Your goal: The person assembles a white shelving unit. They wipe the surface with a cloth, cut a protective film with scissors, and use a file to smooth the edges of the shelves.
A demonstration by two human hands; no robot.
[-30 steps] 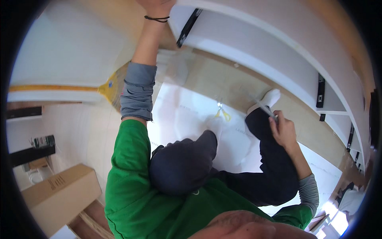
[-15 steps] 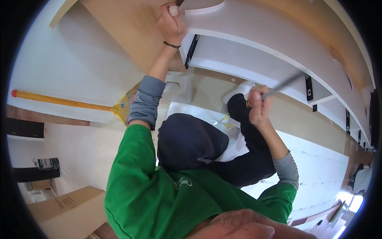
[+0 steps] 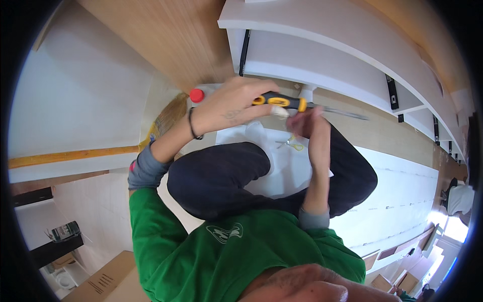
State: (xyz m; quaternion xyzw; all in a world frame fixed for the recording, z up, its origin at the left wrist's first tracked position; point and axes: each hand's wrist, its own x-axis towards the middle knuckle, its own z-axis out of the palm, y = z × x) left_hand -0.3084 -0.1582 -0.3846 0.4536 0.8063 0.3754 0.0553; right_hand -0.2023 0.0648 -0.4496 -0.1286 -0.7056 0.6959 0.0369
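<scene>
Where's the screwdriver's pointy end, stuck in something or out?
Out: the left hand holds the screwdriver sideways, and its blurry blade shows down to the tip, stuck in nothing.

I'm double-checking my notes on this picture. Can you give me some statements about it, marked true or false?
1. The left hand holds a screwdriver. True.
2. The screwdriver's handle is red all over. False: the handle is black and yellow.
3. The scissors lie on the white sheet. True.
4. The broom is at the picture's right edge. False: the broom is on the left.
</scene>
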